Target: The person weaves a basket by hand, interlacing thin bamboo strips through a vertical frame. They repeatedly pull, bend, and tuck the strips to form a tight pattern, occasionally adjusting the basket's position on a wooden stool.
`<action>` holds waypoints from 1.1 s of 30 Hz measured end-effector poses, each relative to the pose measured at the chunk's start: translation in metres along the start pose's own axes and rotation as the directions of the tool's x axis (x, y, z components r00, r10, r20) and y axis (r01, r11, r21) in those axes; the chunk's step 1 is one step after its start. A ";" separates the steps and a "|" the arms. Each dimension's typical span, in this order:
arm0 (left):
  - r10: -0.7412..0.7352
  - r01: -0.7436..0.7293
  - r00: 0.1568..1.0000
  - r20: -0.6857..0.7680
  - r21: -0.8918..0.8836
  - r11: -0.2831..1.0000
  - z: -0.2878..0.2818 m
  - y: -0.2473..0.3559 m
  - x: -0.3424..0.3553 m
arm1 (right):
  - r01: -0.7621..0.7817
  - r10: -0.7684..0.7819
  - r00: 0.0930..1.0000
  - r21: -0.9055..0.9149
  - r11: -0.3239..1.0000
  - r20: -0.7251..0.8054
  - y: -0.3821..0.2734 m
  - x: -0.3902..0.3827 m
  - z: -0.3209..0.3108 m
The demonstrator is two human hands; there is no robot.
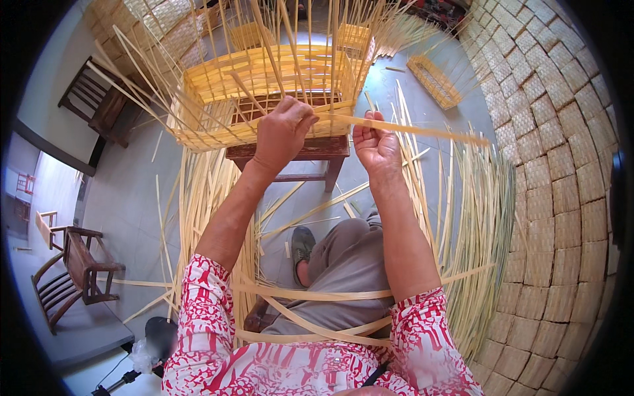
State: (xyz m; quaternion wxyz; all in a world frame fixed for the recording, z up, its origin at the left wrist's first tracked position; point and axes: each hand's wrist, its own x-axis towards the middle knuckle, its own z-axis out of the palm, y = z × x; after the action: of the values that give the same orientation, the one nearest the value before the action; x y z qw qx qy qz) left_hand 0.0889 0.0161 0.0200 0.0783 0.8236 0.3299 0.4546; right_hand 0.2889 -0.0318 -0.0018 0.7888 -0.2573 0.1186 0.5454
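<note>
Here the yellow strip [436, 132] is running out sideways from the basket's near rim, crossing in front of the right fingers and reaching well past them to the right. The open yellow basket [214, 137] itself is sitting ahead of the person, partly over a dark red stool [320, 148], with its tall stakes [267, 46] bristling upward.

As for handling, that strip is looking light, thin and springy, probably bending easily along its flat face but liable to split at a sharp kink. The sensible hold is lying flat between thumb and fingers, close to the rim, with the long tail being supported farther out. The basket is seeming light too, its lattice walls giving a little under pressure.

Now the hands! The left hand [284, 132] is showing its back, the wrist bending over the rim and the fingers bunching into a narrow pinch on the strip's near end. The right hand [378, 146] is turning its palm up toward the view, fingers curling behind the strip; whether they are actually pinching it, I'm not able to tell from here. Both forearms are angling inward, elbows bending low.
</note>
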 end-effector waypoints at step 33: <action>-0.010 0.143 0.964 0.267 -0.484 0.863 -0.008 -0.018 0.011 | 0.820 -0.478 0.444 -0.558 -0.123 0.758 0.012 -0.036 0.028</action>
State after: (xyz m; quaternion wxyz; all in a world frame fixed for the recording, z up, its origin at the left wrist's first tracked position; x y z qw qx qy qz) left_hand 0.0780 0.0349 0.0248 0.3484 0.8130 0.2209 0.4110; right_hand 0.2620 -0.0422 0.0357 0.6584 -0.5787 -0.4776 0.0590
